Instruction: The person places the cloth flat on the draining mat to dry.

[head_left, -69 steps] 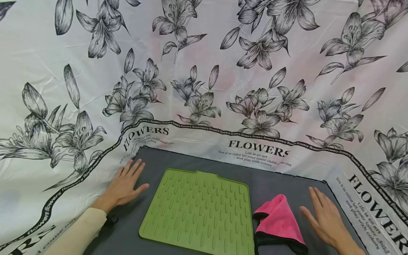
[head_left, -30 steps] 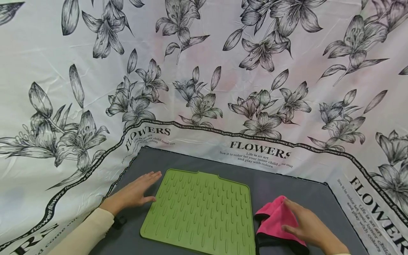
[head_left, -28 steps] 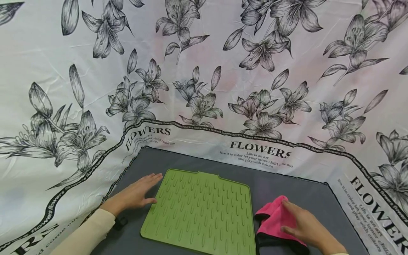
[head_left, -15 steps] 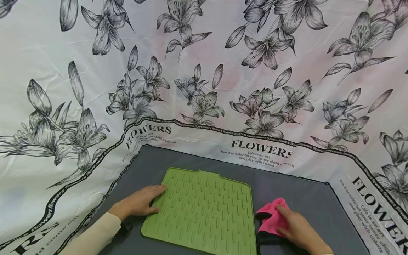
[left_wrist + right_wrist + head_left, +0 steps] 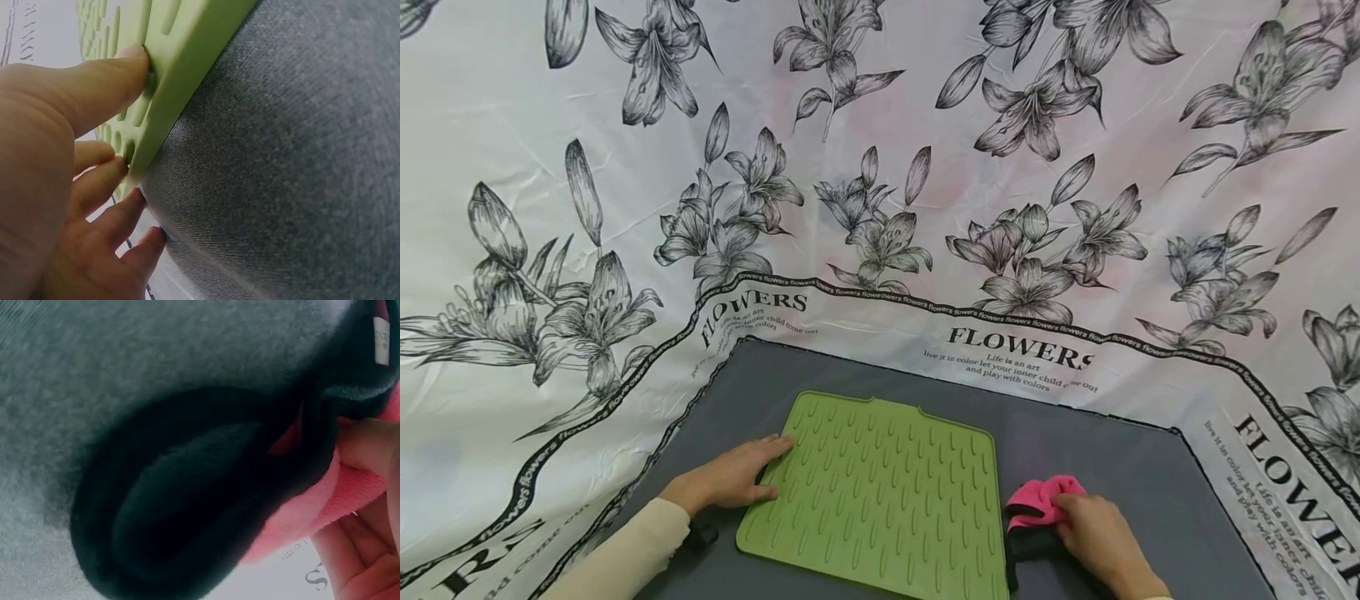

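Right hand (image 5: 1097, 531) has, since the earlier frame, bunched the black-edged pink cloth (image 5: 1043, 495) (presumably light, soft; best held at a fold) between pinching thumb and fingers; left hand (image 5: 731, 477), fingers extended, touches the ribbed green mat (image 5: 880, 492), likely pliable.

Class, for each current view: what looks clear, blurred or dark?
Head: green mat clear, light fairly even; left wrist: grey surface weave visible, backdrop lettering pale and blurred; right wrist: pink cloth soft, its black folds losing detail, its label unreadable.
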Demonstrator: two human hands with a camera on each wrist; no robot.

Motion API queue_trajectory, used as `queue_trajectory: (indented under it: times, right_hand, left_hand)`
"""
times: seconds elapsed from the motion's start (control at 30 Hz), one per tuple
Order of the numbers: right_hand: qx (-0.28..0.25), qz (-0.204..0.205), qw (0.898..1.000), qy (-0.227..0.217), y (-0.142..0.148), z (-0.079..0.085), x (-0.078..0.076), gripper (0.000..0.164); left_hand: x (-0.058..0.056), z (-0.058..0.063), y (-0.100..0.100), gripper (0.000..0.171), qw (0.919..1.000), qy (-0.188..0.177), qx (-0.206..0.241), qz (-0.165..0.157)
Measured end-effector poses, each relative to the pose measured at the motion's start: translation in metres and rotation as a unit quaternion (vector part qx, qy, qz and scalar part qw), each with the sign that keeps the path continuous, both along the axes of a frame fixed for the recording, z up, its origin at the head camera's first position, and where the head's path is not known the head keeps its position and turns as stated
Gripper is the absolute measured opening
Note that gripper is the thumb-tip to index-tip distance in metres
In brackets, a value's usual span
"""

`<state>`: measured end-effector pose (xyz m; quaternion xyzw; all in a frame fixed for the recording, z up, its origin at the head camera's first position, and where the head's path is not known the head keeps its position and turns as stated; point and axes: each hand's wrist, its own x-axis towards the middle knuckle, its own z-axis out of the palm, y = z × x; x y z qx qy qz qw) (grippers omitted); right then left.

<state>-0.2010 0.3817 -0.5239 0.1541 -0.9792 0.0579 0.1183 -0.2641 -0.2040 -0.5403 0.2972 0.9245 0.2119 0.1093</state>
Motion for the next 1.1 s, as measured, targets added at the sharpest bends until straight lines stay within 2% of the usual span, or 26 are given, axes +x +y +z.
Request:
queue_trajectory:
  times: [0.17,0.3,0.47,0.8,0.93,1.1]
  right_hand:
    - [0.013,-0.015,1.0,0.002,0.002,0.007,0.001,0.038]
    - [0.018,-0.018,1.0,0.0,0.006,0.019,-0.001,0.036]
    - [0.022,-0.027,0.999,-0.002,0.007,0.04,-0.004,0.017]
    - [0.032,0.032,0.997,0.062,-0.005,0.088,-0.016,0.021]
    - [0.037,0.054,0.996,0.065,-0.017,0.102,-0.023,0.024]
    - [0.043,0.086,0.992,0.077,-0.04,0.112,-0.032,0.022]
  left_hand:
    - [0.001,0.003,0.003,0.081,1.0,-0.005,0.008,0.0]
    - [0.002,0.003,0.003,0.081,0.9998,-0.009,0.016,-0.002]
    - [0.004,0.004,0.002,0.082,0.9995,-0.02,0.024,0.004]
    - [0.001,0.002,0.0,0.082,0.9995,-0.017,0.024,0.013]
    - [0.001,0.001,0.0,0.082,0.9995,-0.016,0.025,0.013]
    - [0.002,0.0,0.0,0.082,0.9996,-0.017,0.022,0.006]
